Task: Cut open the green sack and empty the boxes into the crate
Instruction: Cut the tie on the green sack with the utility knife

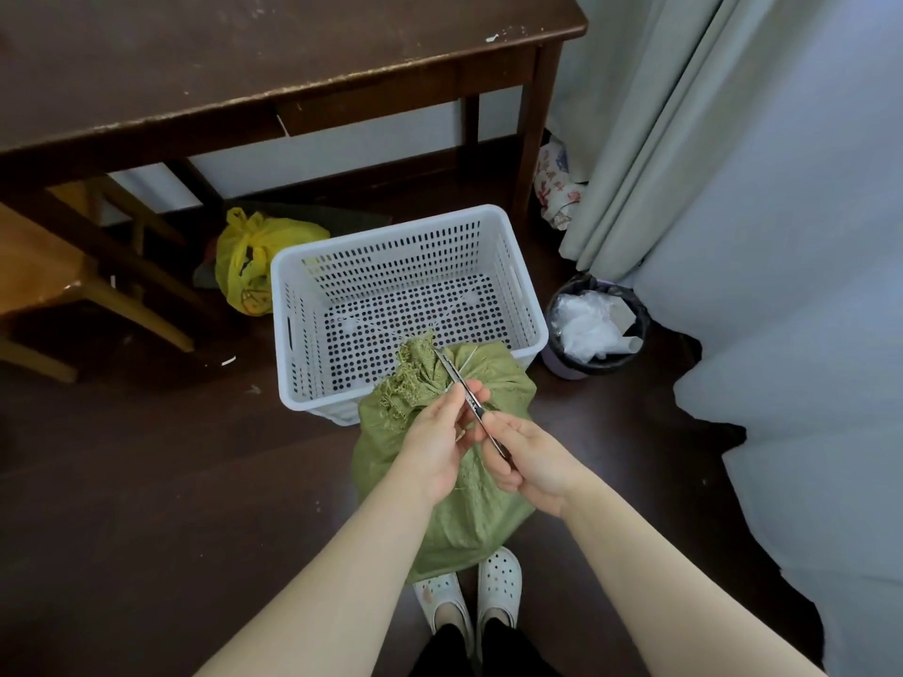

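I read no writing on anything here. My left hand (430, 444) and right hand (530, 461) both grasp a slim utility knife (469, 400) above the green sack (469, 515), which stands tied on the dark wooden floor (171, 481), touching the white crate (405, 310); pale curtain (733, 163) at right

Soft, even indoor light, floor dim; sharp focus, no glare; wide-angle bending at edges; faint shadows.
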